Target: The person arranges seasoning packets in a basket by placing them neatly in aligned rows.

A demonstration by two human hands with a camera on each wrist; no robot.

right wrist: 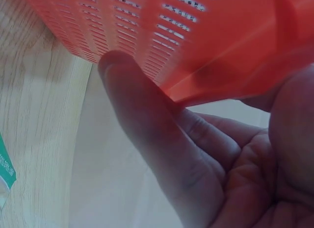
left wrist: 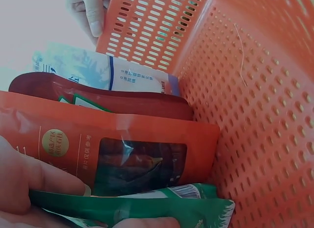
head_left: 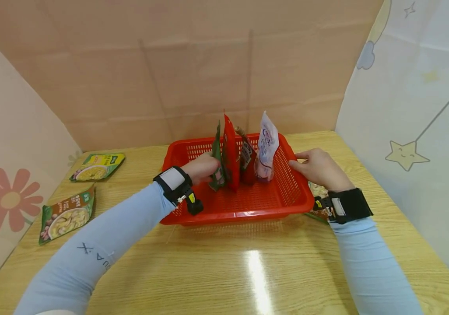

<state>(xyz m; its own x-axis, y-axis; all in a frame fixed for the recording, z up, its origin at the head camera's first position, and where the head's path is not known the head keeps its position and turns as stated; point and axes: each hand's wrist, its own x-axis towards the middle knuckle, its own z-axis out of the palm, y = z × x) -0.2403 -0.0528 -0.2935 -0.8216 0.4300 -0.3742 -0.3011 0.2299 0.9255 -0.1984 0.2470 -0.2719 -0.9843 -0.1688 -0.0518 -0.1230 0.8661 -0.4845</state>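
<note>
A red plastic basket (head_left: 244, 215) with slotted walls is in the middle of the head view. My left hand (head_left: 202, 168) reaches inside it and pinches a green packet (left wrist: 147, 209) between thumb and fingers. Beside that packet stand a large red packet (head_left: 230, 157) with a clear window, a dark red Heinz ketchup pouch (head_left: 247, 158) and a white packet (head_left: 267, 146). On the basket's right side, my right hand (head_left: 320, 168) grips the rim, thumb and fingers on either side of the wall (right wrist: 132, 37).
At the table's left lie a yellow-green packet (head_left: 97, 167) and a brown-green packet (head_left: 68, 215). Another packet (head_left: 319, 191) lies by the basket's right side, partly hidden by the basket and right hand. Papered walls enclose the back and both sides of the wooden table (head_left: 208, 271).
</note>
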